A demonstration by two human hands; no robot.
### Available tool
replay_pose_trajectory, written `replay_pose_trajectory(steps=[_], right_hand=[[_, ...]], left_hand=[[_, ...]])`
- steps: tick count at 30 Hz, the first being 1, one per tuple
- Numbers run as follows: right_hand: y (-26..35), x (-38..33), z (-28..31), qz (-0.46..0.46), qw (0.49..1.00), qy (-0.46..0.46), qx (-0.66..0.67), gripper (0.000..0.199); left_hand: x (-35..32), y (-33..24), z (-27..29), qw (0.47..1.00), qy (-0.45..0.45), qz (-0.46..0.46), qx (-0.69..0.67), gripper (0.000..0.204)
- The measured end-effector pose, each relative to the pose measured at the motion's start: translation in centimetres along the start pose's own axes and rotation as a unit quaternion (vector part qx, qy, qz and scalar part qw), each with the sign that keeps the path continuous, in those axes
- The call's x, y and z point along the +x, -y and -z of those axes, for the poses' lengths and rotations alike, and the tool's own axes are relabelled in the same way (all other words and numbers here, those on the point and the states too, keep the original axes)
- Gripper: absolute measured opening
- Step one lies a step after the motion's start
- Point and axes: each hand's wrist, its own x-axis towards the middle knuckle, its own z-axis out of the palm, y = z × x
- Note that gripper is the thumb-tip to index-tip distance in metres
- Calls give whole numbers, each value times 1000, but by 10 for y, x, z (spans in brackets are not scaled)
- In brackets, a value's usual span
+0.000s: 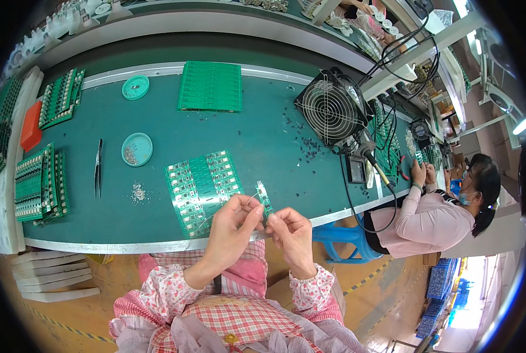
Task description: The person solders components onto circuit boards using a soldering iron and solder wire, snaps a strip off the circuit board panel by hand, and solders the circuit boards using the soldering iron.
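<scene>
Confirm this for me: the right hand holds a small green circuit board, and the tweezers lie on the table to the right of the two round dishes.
Not quite: the head view shows the tweezers to the left of the two round dishes. The right hand does hold the small green circuit board.

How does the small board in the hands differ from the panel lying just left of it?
Size: the small board is a narrow strip; the panel is a much broader sheet.
Pose: the small board is held, with the right hand at its near end; the panel lies on the bench.
Both are green and carry small parts.
</scene>
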Motion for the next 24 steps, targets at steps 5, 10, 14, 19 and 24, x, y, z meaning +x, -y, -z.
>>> replay_pose_trajectory(steps=[5,10,14,19,24], right_hand=[[-6,3,3,-67,989,44,121,17],[-5,5,2,-69,986,63,141,16],[-6,6,0,-56,988,66,128,16],[-2,8,-2,-66,985,84,132,17],[0,11,0,-93,977,116,153,19]], left_hand=[[-1,-3,-1,1000,-6,-8,-17,16],[2,1,2,998,-34,-59,4,16],[3,2,4,996,-34,-81,-19,19],[2,-5,5,994,-12,-44,-97,18],[4,-8,9,990,16,10,-139,16]])
